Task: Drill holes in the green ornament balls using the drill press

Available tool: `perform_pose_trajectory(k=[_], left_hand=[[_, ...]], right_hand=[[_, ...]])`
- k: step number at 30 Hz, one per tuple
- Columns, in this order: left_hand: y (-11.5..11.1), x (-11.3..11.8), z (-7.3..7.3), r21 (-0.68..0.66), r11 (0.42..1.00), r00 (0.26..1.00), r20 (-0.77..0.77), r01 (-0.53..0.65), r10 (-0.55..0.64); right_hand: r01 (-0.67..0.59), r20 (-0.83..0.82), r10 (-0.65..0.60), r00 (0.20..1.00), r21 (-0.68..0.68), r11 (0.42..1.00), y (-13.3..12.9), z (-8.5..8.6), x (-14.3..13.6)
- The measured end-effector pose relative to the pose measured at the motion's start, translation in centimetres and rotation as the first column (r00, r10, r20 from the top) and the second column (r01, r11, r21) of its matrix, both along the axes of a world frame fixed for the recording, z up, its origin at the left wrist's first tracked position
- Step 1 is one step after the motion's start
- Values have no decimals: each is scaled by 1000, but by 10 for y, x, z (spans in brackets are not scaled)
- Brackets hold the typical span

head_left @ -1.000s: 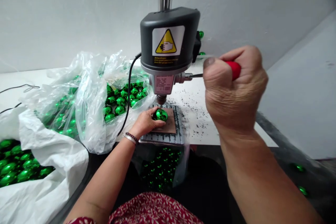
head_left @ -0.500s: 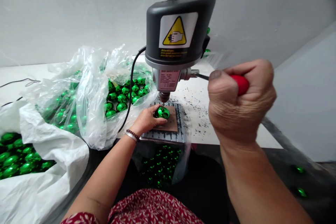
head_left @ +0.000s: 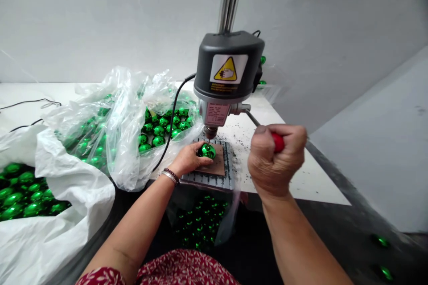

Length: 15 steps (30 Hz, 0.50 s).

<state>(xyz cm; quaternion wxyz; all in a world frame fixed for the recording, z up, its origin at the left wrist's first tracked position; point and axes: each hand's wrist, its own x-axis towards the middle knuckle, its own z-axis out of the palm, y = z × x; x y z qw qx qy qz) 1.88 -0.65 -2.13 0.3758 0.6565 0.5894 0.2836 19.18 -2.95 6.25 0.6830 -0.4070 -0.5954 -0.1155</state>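
My left hand (head_left: 187,159) is closed around the side of a shiny green bauble (head_left: 207,151), thumb in front and fingers behind. The bauble rests on a brown board (head_left: 217,165) laid over the slotted metal base (head_left: 228,178) of a drill press (head_left: 230,67). Straight above it hangs the chuck (head_left: 211,132), its thin bit at the bauble's top; whether the bit has entered I cannot tell. My right hand (head_left: 276,160), in a fist, grips the red knob (head_left: 277,142) of the drill press lever (head_left: 253,118).
Clear plastic bags (head_left: 123,142) of green baubles lie left on the white table (head_left: 317,173). A white sack (head_left: 76,196) of baubles stands nearer, and another bag of baubles (head_left: 202,220) hangs below the table edge. Dark shavings surround the base. A black cable (head_left: 170,136) curves beside the press.
My right hand has moved down and inward with the lever knob. My left hand still holds the bauble under the bit. The whole view has shifted slightly.
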Motion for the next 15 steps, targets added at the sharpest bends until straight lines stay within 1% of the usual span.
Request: perform_pose_trajectory(k=[5,9,11,13,15], left_hand=[[2,-1,-6,28,1000,1000,11,-7,6],[2,-1,-4,22,999,999,22,29,-30],[1,-1,-3,26,999,999,30,24,-25],[0,0,-2,28,1000,999,36,8,-9],[0,1,-2,32,999,999,31,-6,5]], right_hand=[[14,-85,-23,996,-99,995,0,-7,-2],[20,-82,-30,996,-128,992,-3,-16,-3],[20,-89,-33,996,-143,989,-5,-18,-4],[23,-104,-40,994,-157,987,-3,-13,-4],[28,-121,-49,991,-174,984,3,4,-4]])
